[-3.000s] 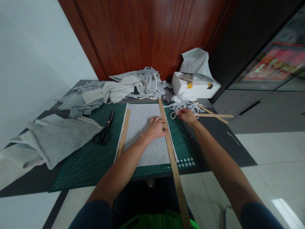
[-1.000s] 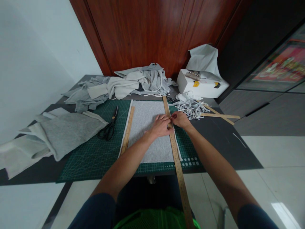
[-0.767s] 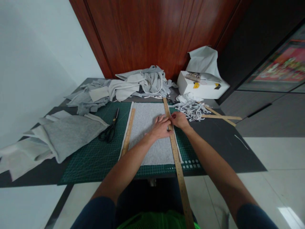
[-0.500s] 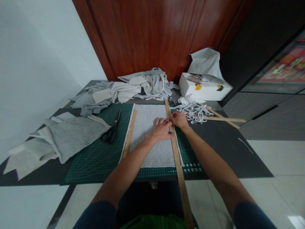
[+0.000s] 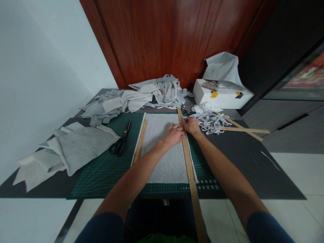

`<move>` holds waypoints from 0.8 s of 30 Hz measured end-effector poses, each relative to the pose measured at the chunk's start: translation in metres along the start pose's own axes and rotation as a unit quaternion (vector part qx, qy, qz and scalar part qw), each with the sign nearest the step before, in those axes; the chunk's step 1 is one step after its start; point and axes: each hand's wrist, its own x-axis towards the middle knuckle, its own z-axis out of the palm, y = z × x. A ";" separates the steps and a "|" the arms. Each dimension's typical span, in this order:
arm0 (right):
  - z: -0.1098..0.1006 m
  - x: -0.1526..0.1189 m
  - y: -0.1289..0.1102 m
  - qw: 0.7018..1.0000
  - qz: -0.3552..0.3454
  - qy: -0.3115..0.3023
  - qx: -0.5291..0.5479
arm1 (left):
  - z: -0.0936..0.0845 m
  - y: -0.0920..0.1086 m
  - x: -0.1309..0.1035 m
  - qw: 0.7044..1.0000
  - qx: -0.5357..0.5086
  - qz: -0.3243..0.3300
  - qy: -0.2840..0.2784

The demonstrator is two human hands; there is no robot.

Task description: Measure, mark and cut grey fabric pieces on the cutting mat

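A grey fabric panel (image 5: 167, 165) lies flat on the green cutting mat (image 5: 101, 172). Along its right side runs a long wooden ruler (image 5: 193, 189), reaching past the table's front edge. My left hand (image 5: 174, 135) rests on the fabric with its fingers spread and touching the ruler. Just right of the ruler, at the fabric's right edge, my right hand (image 5: 191, 125) is closed; what its fingers pinch is too small to make out. A shorter wooden ruler (image 5: 140, 140) lies along the left side of the panel.
Black scissors (image 5: 120, 143) lie left of the panel. Folded grey fabric (image 5: 86, 143) is at the left, a cloth pile (image 5: 162, 91) at the back. Fabric scraps (image 5: 210, 121), crossed wooden strips (image 5: 248, 130) and a white box (image 5: 222, 96) are at the right.
The view has shifted slightly. My left hand's fingers and thumb have drawn a little closer together on the ruler. My right hand stays at the fabric's right edge.
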 end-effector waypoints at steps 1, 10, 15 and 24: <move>0.001 0.002 0.000 1.000 -0.003 0.002 -0.001 | 0.002 -0.003 0.002 1.000 -0.007 0.006 0.003; 0.005 0.015 -0.001 1.000 0.003 0.013 0.009 | 0.011 -0.013 0.015 0.999 -0.038 0.028 0.013; 0.006 0.020 -0.002 1.000 0.009 0.010 0.009 | 0.013 -0.017 0.023 0.999 -0.031 0.021 0.007; 0.006 0.028 -0.004 1.000 0.012 0.008 0.005 | 0.009 -0.014 0.017 1.000 -0.008 0.007 -0.013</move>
